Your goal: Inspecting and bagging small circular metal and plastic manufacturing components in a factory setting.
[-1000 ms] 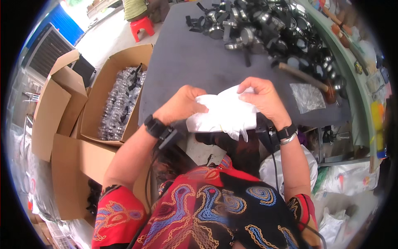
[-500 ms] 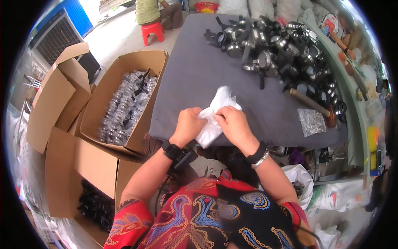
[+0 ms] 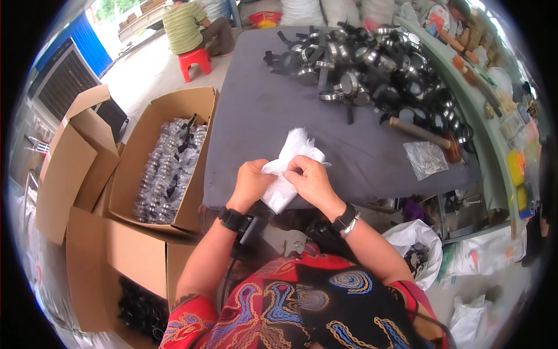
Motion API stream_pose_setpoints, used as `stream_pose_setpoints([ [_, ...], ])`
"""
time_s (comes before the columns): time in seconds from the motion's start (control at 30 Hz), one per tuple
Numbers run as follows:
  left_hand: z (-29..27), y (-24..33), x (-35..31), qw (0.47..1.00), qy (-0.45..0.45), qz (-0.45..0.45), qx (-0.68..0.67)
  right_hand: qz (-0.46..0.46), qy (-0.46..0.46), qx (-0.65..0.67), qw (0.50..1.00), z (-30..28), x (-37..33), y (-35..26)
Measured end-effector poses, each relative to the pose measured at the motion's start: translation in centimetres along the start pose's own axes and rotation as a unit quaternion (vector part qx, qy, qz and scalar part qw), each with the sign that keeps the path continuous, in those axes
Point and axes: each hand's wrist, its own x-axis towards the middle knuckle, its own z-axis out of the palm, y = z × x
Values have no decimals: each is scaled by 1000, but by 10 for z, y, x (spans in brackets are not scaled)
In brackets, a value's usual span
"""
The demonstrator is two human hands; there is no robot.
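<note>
Both hands pinch a bundle of thin white plastic, like a stack of small bags (image 3: 295,145), at the near edge of the grey cloth-covered table (image 3: 250,128). My left hand (image 3: 251,185) is closed on its left side, fingertips curled in. On the right side, my right hand (image 3: 314,183) grips the bundle's gathered middle between thumb and bent fingers. The bundle's upper part fans upward past the hands, and a folded lower part hangs toward me. Whether anything lies inside the white plastic cannot be seen.
A large heap of round silver pieces with black handles (image 3: 349,84) covers the table's far right. Nearer lie a wooden-handled tool (image 3: 421,132) and a clear bag of small metal parts (image 3: 427,161). At left stands a carton (image 3: 215,110) of plastic-wrapped pieces. Another person sits on a red stool (image 3: 195,61).
The view has shifted, so the table and heap sit further left. Both hands stay on the white plastic; the right hand's fingers have curled in more, and the bundle's top fans wider.
</note>
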Motion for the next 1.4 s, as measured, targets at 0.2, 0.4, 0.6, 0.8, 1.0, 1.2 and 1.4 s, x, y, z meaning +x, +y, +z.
stream_pose_setpoints([
  [0.2, -10, 16, 8, 988, -87, -91, -86, 73, -39, 99, 992, -4, 12, 17],
  [0.4, -32, 27, 6, 945, -190, -150, -219, 149, -109, 175, 967, -11, 17, 1],
  [0.6, -25, 35, 46, 960, -220, -165, -46, 53, -161, 124, 978, -2, 12, 15],
  [0.8, -15, 51, 66, 938, -305, -118, 115, -66, -129, -5, 989, -1, 0, 8],
  [1.0, -6, 20, 60, 972, -193, -12, 132, -219, -89, -187, 954, 1, -18, -16],
  [1.2, -3, 18, 62, 944, -67, -130, -294, -373, -98, -322, 865, 3, -38, -28],
  [1.4, 6, -1, 67, 857, 26, -219, -465, -342, -75, -315, 882, -33, -35, -16],
])
